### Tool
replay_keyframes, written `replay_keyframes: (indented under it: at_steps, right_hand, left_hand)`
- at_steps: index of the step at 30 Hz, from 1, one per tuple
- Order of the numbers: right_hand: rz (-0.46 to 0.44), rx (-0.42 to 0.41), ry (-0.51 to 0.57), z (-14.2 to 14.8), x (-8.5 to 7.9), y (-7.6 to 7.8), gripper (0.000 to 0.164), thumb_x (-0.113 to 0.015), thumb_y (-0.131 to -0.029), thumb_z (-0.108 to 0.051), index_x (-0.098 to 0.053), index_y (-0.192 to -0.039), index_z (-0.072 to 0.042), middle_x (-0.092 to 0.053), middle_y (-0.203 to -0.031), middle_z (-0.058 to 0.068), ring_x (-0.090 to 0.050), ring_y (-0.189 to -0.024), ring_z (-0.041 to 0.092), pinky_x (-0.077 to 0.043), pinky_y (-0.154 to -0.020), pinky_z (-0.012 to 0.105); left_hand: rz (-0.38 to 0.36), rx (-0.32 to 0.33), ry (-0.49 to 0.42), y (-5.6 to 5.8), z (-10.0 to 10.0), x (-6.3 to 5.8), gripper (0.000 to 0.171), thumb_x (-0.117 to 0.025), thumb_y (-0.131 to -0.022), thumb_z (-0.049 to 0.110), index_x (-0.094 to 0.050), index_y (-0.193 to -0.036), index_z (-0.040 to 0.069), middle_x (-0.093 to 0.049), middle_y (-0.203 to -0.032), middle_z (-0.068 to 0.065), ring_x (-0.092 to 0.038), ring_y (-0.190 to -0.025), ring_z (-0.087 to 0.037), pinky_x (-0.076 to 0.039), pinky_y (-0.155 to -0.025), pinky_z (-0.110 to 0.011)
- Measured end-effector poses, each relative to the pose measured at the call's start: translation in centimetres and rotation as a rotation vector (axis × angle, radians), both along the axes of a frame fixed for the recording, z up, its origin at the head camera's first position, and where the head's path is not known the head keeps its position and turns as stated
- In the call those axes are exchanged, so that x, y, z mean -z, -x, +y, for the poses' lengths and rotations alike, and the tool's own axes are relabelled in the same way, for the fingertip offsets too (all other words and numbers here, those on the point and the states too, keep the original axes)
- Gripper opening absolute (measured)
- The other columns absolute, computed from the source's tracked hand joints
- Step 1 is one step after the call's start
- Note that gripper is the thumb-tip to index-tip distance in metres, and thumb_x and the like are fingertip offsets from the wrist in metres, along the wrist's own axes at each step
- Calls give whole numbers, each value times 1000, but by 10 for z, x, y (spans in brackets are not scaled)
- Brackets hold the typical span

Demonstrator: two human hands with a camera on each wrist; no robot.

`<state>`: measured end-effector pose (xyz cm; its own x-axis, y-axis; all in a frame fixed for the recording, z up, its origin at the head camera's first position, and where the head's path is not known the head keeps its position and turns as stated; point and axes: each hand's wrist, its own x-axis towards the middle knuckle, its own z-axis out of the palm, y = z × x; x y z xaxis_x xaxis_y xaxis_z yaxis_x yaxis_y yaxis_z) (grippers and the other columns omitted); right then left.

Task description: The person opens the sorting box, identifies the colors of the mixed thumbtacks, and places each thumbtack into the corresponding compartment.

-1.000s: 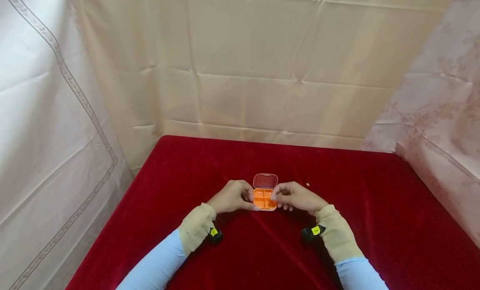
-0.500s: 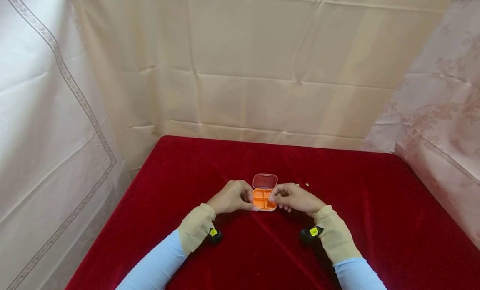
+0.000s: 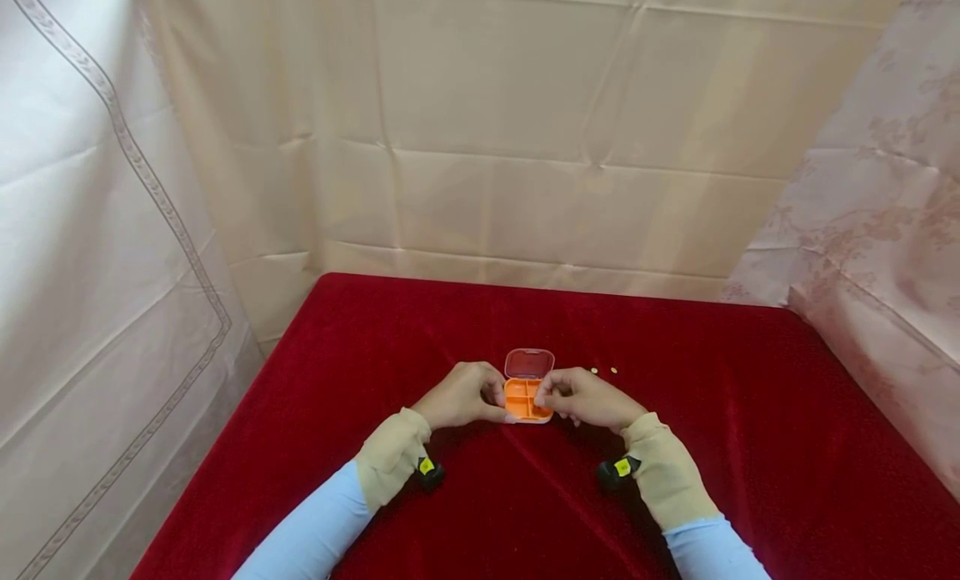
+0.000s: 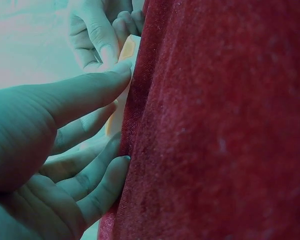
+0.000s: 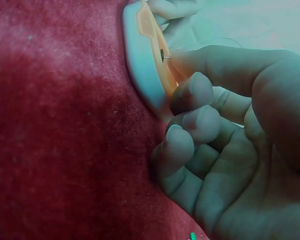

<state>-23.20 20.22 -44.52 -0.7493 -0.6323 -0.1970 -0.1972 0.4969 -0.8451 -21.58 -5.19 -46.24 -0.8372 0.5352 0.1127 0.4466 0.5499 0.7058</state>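
In the head view an orange pill box (image 3: pixel 517 410), divided into four compartments, lies on the red cloth with its clear lid (image 3: pixel 529 363) tipped back. My left hand (image 3: pixel 463 396) grips the box's left side between thumb and fingers; the left wrist view shows the thumb (image 4: pixel 97 90) on its rim. Over the near right compartment, my right hand (image 3: pixel 592 397) has thumb and index finger brought together. The right wrist view shows a small dark stud (image 5: pixel 162 54) with a thin metal pin at the thumb tip, inside the orange rim. The index fingertip's contact is hidden.
Two tiny yellow discs (image 3: pixel 614 370) lie on the red tablecloth (image 3: pixel 675 338) beyond my right hand. A small green thing (image 5: pixel 192 236) shows at the bottom of the right wrist view. Pale curtains (image 3: pixel 510 205) hang behind and beside the table.
My right hand has shifted slightly left and nearer, bringing a second yellow disc into sight behind it. My left hand and the pill box have stayed almost in place.
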Motion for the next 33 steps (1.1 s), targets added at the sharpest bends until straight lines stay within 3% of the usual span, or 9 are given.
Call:
replay_keyframes:
  at_steps: [12,18,20,26,29,33]
  right_hand:
    - [11,-28,-13,-2,-4,-5,13,-64,-95,-18,-66,-95,-5,-54,-73,6,-47,-63,13,-43,-51,27]
    - [22,-23,-3,9,-7,3,21,-63,-96,-25,-66,-99,-5,-56,-77,7,-49,-65,16,-45,-52,30]
    - [32,53,24,25,-13,8,27,-64,-95,-29,-65,-102,-4,-57,-79,9,-51,-66,17,-46,-53,30]
    - [8,432,209,82,-34,18,34,-64,-95,-27,-60,-111,2,-55,-81,7,-48,-62,12,-43,-54,27]
    - [3,500,180,96,-35,20,34,-63,-97,-26,-58,-114,4,-55,-81,3,-47,-61,10,-43,-55,27]
    - [-20,493,65,95,-25,22,39,-61,-98,-26,-57,-120,6,-57,-86,8,-48,-61,10,-47,-58,30]
  left_hand:
    - [-2,20,-6,-1,-1,-2,20,-84,-75,30,-66,-74,20,-64,-105,-1,-61,-85,-5,-48,-74,-17]
    - [6,21,-13,0,-1,-2,21,-84,-74,30,-66,-75,20,-64,-103,1,-61,-83,-4,-48,-73,-17]
    - [7,22,-16,1,0,-2,21,-85,-74,30,-66,-76,19,-64,-102,2,-62,-82,-5,-49,-72,-17]
    - [11,27,-23,4,1,-2,22,-85,-74,29,-67,-80,17,-63,-97,6,-63,-79,-5,-49,-70,-17]
    - [16,33,-33,3,0,-2,22,-85,-74,29,-67,-78,17,-64,-100,2,-63,-79,-7,-49,-71,-18]
    - [12,31,-27,3,-3,-2,21,-84,-75,30,-67,-76,19,-65,-110,-1,-63,-82,-7,-49,-72,-19]
